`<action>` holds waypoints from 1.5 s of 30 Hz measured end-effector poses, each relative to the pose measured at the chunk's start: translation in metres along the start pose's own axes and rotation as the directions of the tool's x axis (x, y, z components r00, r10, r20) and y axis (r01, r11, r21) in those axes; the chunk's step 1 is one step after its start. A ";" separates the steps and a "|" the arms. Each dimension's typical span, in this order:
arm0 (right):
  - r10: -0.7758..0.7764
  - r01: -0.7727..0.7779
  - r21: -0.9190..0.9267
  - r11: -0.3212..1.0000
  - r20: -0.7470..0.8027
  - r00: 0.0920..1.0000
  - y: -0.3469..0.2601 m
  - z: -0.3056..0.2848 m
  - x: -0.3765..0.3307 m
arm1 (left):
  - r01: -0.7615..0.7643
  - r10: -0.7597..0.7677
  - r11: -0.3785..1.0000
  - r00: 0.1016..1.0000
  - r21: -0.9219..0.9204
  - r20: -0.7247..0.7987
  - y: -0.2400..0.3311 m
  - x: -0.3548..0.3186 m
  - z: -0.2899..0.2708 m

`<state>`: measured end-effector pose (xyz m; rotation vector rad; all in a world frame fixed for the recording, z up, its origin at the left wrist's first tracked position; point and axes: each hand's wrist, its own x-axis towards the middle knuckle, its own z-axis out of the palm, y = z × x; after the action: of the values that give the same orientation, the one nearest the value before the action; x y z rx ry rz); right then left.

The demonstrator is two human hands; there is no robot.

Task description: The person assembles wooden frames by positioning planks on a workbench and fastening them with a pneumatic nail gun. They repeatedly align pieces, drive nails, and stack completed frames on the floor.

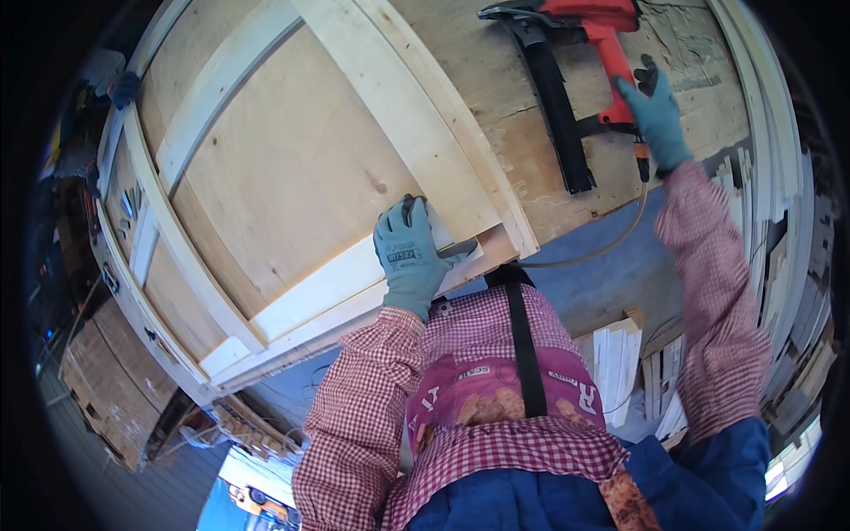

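Note:
My left hand (pixel 409 261), in a blue-grey glove with dark fingertips, rests at the near edge of a wooden panel (pixel 310 168). Its fingers curl over a pale wooden strip (pixel 332 276) lying along that edge, and the thumb points right toward the corner. My right hand (pixel 660 115), gloved alike, is at the grip of a red nail gun (pixel 611 66) with a long black magazine. Thumb and fingers are apart there, not wrapped round the grip. The nail gun lies on the worn wooden tabletop (pixel 513 133).
A hose (pixel 611 248) runs from the nail gun toward my waist. Pale crossbars (pixel 212 97) lie over the panel. Stacked wooden strips (pixel 761 115) line the right side, with offcuts (pixel 617 358) below. A brown carton (pixel 115 380) stands at the lower left.

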<state>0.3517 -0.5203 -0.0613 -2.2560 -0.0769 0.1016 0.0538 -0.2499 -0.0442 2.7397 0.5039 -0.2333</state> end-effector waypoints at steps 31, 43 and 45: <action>-0.026 0.085 -0.100 0.991 0.486 0.874 -0.084 -0.032 -0.138 | -0.073 0.100 0.987 0.977 0.142 -0.190 -0.011 0.006 0.032; 0.185 -0.342 0.020 0.940 0.810 0.556 -0.075 -0.086 -0.125 | 0.018 -0.041 0.996 0.966 -0.091 -0.257 -0.023 -0.006 0.036; 0.238 -0.491 0.052 0.870 0.827 0.509 -0.075 -0.100 -0.144 | 0.033 -0.059 0.994 0.963 -0.103 -0.264 -0.021 -0.009 0.031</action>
<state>0.2170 -0.5624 0.0671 -1.7194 -0.0476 1.3077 0.0341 -0.2454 -0.0778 2.6775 0.6328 0.1498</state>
